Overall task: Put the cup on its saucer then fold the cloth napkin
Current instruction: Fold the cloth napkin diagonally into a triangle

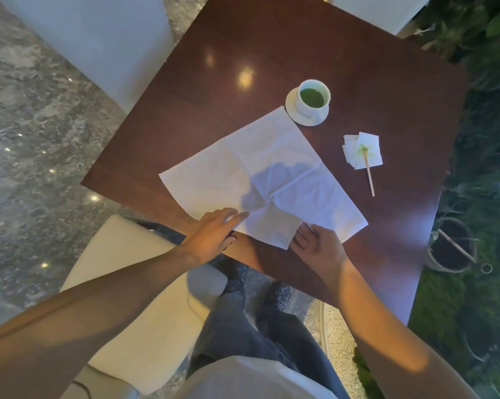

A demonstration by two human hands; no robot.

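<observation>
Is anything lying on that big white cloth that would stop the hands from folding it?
Nothing visible does. The white cloth napkin lies spread flat and bare on the dark wooden table. The white cup on its white saucer sits just beyond its far corner. Left hand and right hand are at its near edge.

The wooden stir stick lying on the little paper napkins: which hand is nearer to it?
Right. The right hand is at the cloth napkin's near corner, below the stir stick. The left hand is farther, across the cloth.
</observation>
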